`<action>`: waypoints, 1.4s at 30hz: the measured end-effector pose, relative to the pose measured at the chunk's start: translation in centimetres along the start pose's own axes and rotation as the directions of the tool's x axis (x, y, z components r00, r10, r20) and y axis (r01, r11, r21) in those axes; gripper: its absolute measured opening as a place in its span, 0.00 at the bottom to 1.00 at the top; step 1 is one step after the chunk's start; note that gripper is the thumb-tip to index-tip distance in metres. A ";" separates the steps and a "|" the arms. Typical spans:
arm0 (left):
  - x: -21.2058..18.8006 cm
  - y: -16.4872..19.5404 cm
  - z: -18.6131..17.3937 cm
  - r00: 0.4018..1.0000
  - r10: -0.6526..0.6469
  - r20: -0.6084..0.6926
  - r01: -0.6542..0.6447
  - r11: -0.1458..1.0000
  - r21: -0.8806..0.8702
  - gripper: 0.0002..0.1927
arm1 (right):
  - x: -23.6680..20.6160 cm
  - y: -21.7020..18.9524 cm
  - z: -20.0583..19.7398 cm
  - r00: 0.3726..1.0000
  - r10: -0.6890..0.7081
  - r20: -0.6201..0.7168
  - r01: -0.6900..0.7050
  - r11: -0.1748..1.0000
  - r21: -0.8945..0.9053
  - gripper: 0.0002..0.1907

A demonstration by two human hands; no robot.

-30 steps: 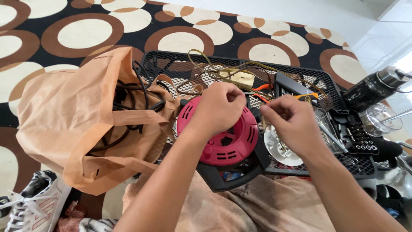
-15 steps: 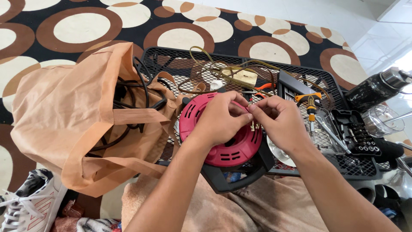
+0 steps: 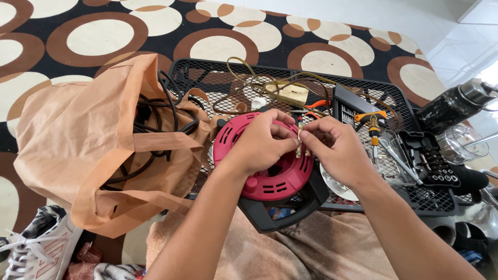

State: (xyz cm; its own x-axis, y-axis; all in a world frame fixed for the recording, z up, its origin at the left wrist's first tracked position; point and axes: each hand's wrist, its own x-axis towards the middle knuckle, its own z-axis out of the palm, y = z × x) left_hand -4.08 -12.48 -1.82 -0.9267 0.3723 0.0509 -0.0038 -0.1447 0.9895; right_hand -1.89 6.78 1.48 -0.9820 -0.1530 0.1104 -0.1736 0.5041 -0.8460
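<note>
- Hands meet over a red reel [image 3: 267, 168] on a mesh tray [image 3: 415, 199].
- Left hand [image 3: 262, 142] and right hand [image 3: 334, 148] both pinch 1 small part [image 3: 299, 139].
- Orange bag [image 3: 78, 140] lies just left.

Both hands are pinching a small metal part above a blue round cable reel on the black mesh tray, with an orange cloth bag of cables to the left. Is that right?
Not quite: the round plastic cable reel is pinkish-red, not blue, as the head view shows. The rest holds: the left hand and right hand pinch a small metal part above it on the black mesh tray, with the orange cloth bag of cables on the left.
</note>
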 end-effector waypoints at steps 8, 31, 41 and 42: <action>0.4 -0.5 -0.3 0.999 -0.034 0.039 0.037 0.995 -0.094 0.15 | 0.2 0.1 0.0 0.998 -0.034 0.045 0.035 0.999 -0.018 0.10; -0.2 0.3 -0.3 0.998 -0.016 0.057 0.024 0.991 -0.130 0.21 | -0.8 -0.9 0.2 0.997 -0.082 0.014 0.083 0.986 -0.144 0.12; 0.2 0.1 0.3 1.000 0.004 -0.011 -0.006 0.986 -0.168 0.18 | -1.2 -1.2 0.1 0.990 -0.140 0.003 0.138 0.976 -0.171 0.13; 0.2 0.1 0.3 1.000 0.015 -0.020 -0.018 0.989 -0.147 0.18 | -1.4 -1.3 0.1 0.987 -0.158 -0.002 0.155 0.970 -0.188 0.13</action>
State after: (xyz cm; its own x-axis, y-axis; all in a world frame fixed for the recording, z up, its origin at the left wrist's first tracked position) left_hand -4.13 -12.18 -1.68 -0.9342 0.3512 0.0632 -0.0423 -0.2849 0.9576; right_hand -0.32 6.27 2.39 -0.9425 -0.2288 0.2437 -0.3341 0.6252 -0.7053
